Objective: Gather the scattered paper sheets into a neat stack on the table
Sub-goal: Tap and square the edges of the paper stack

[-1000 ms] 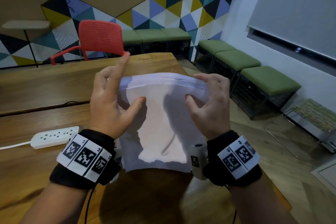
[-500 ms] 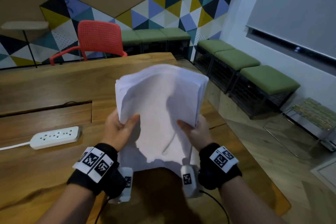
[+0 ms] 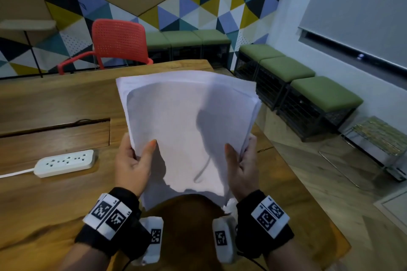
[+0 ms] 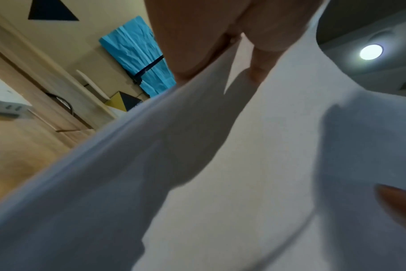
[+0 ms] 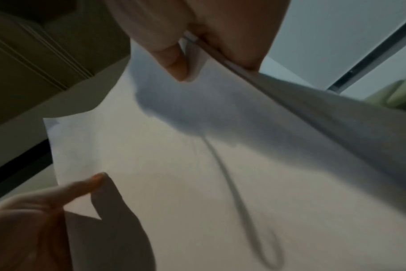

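A stack of white paper sheets [image 3: 180, 125] stands tilted above the wooden table [image 3: 55, 200], its edges a little uneven at the top right. My left hand [image 3: 132, 160] grips its left side, thumb on the front face and fingers behind. On the other side my right hand [image 3: 240, 165] grips the stack the same way. The left wrist view shows the paper sheets [image 4: 220, 165] close up with my left hand [image 4: 225, 45] pinching them. In the right wrist view my right hand [image 5: 197, 40] pinches the sheets [image 5: 197, 165] at their edge.
A white power strip [image 3: 65, 163] lies on the table to the left, its cord running off the left edge. A red chair [image 3: 119, 45] stands at the far side. Green-cushioned stools [image 3: 286, 68] line the wall and the right side.
Both hands slid from the top edge of the stack down to its lower sides. The stack has tipped back and spread taller toward the far side of the table.
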